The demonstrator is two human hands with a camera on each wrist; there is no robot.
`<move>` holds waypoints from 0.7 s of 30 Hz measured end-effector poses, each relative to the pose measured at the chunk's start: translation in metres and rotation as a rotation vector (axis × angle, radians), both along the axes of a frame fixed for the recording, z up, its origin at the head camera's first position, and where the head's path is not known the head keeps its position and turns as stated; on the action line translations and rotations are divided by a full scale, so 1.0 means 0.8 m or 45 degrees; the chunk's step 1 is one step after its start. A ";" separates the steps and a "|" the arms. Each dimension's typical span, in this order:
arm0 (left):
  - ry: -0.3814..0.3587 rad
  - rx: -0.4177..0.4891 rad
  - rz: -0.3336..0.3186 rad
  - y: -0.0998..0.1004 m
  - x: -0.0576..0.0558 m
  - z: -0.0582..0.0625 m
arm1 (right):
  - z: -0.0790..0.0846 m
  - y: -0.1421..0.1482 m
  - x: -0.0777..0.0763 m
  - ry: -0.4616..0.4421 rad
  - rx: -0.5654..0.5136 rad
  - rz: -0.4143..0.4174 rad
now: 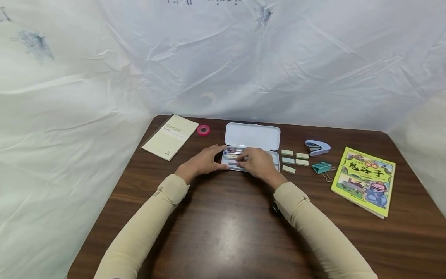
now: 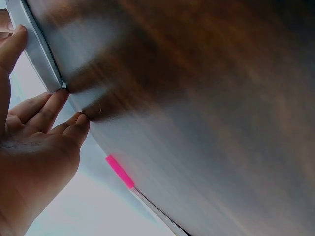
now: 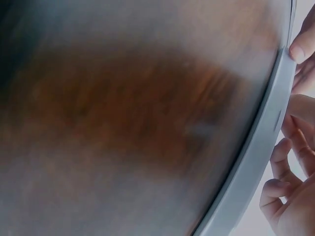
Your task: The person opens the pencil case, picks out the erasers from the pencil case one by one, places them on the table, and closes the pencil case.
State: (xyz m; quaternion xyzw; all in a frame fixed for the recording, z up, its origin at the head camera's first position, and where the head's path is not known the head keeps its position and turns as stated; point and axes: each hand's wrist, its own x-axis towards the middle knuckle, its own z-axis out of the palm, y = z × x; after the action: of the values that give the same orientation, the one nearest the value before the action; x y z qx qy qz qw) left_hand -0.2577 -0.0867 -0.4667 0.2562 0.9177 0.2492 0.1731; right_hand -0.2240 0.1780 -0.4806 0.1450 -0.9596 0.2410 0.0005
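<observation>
1. White, wrinkled sheeting with bluish printed motifs hangs beyond a dark wood-grain table.
2. A white hinged pencil case lies on the table toward its far edge, its lid tipped back on the far side and its tray facing the person. Several pens lie in the tray, partly hidden by the right hand.
3. The left hand holds the pencil case's left end, thumb and fingers spread apart, with the thumb at the near corner and the fingers farther back.
4. The right hand reaches over the tray of the pencil case with bent fingers, thumb and forefinger close together; whether they grip anything cannot be told.
5. Left of the pencil case sit a pink tape roll and, farther out, a cream "Gambit" notebook.
6. Just right of the pencil case lie five small pale rectangular blocks. Farther right are a pale lavender stapler and a teal binder clip; farthest right of the pencil case is a yellow illustrated book with Chinese characters.
7. Both forearms wear cream sleeves.
</observation>
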 end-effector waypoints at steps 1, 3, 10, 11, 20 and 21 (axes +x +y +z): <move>0.013 -0.004 -0.003 -0.001 -0.005 -0.008 | 0.002 -0.002 0.001 -0.008 0.005 -0.012; 0.027 -0.008 -0.007 -0.003 -0.013 -0.020 | 0.008 -0.006 0.004 -0.022 0.010 -0.025; 0.043 0.002 -0.016 -0.005 -0.022 -0.034 | 0.012 -0.007 0.009 -0.020 0.005 -0.031; 0.049 0.005 -0.018 -0.005 -0.021 -0.034 | 0.016 -0.007 0.011 -0.021 0.001 -0.026; 0.070 0.021 -0.014 -0.004 -0.016 -0.029 | 0.072 0.007 0.044 -0.059 -0.103 -0.097; 0.076 0.020 -0.016 -0.004 -0.017 -0.030 | 0.075 0.010 0.045 -0.060 -0.106 -0.101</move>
State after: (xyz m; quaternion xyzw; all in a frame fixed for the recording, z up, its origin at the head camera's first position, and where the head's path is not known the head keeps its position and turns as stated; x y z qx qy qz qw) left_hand -0.2710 -0.0899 -0.4906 0.2707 0.9189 0.2475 0.1454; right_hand -0.1876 0.1862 -0.4210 0.1008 -0.9536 0.2837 -0.0064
